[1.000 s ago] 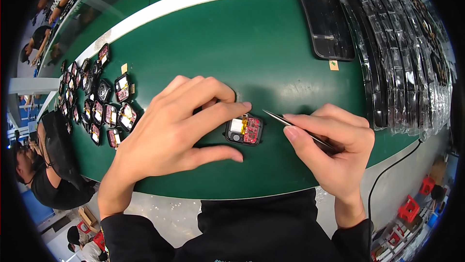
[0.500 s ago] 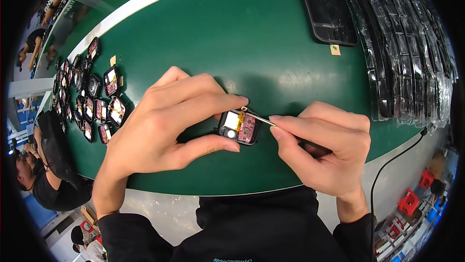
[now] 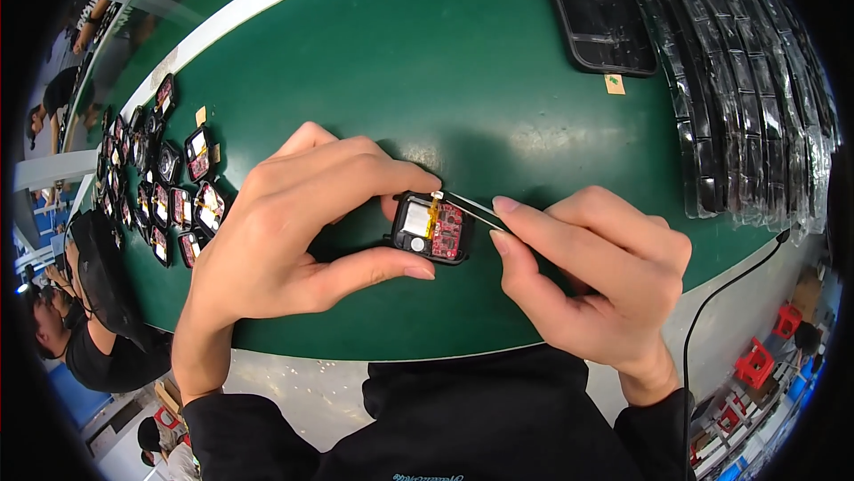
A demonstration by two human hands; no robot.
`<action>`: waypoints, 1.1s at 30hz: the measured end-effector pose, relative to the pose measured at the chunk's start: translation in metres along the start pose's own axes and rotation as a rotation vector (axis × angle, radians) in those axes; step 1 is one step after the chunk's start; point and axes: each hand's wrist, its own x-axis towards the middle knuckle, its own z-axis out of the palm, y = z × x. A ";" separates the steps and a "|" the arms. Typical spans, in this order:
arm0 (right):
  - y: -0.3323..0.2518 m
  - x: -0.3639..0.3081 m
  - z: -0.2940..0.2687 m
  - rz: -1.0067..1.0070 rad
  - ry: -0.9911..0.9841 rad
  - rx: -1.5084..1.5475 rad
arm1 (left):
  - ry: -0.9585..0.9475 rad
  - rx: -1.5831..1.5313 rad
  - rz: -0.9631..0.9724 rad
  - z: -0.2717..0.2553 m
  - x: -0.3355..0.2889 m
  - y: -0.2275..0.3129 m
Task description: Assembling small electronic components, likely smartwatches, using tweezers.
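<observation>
A small black device housing (image 3: 433, 228) sits before me, its inside showing a red circuit board, a silver-white rectangular part, a yellow flex strip and a round white piece. My left hand (image 3: 298, 218) grips it, index finger at its top edge and thumb along its lower edge. Between the thumb and fingers of my right hand (image 3: 592, 281) is a pair of metal tweezers (image 3: 478, 209). Their two arms stand apart, with the tips by the small pale end of the yellow strip at the housing's top edge.
Several similar opened housings (image 3: 160, 196) cluster on the green table (image 3: 427, 54) at the left. A black tray (image 3: 605, 18) lies at the back right, beside stacked plastic-wrapped black strips (image 3: 738, 89). A black cable (image 3: 712, 303) hangs off the right edge. Another person (image 3: 116, 347) sits at far left.
The tweezer arms have spread apart from nearly closed. My left hand and the housing appear slightly further left in the picture. Both hands keep their holds.
</observation>
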 end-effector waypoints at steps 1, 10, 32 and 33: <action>0.000 0.000 0.001 0.001 -0.001 0.000 | 0.000 -0.001 -0.001 0.000 0.000 0.000; 0.001 -0.003 0.009 -0.083 -0.001 -0.063 | -0.003 0.002 0.008 -0.003 0.000 0.000; -0.001 0.000 0.000 0.123 -0.117 0.152 | -0.180 -0.046 0.040 -0.016 0.003 -0.013; -0.001 0.000 0.001 0.118 -0.116 0.163 | -0.179 -0.030 0.050 -0.016 0.003 -0.013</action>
